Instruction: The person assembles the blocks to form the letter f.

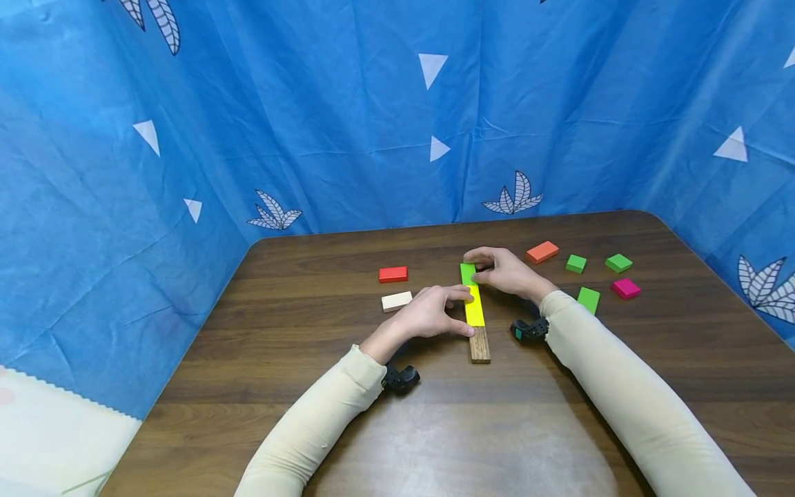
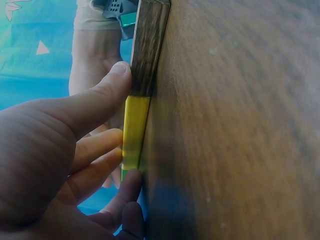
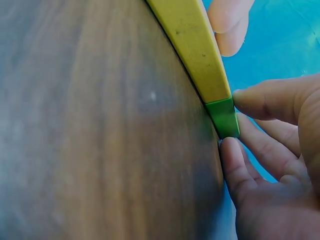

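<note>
A row of blocks lies end to end on the table: a dark wood-grain block [image 1: 480, 346] nearest, a yellow block [image 1: 475, 314] in the middle and a green block [image 1: 467, 271] at the far end. My left hand [image 1: 428, 314] spreads along the row. Its thumb touches the wood-grain block near the seam, while fairly straight fingers rest on the yellow block. At the far end my right hand [image 1: 509, 273] pinches the green block, thumb near the yellow seam and fingers around the far end. The right wrist view shows the yellow and green blocks flush together.
Left of the row lie a red block [image 1: 393, 275] and a cream block [image 1: 396, 301]. On the right are an orange block [image 1: 542, 252], several green blocks [image 1: 618, 263] and a magenta block [image 1: 625, 288]. A blue curtain [image 1: 373, 117] hangs behind the wooden table [image 1: 298, 331].
</note>
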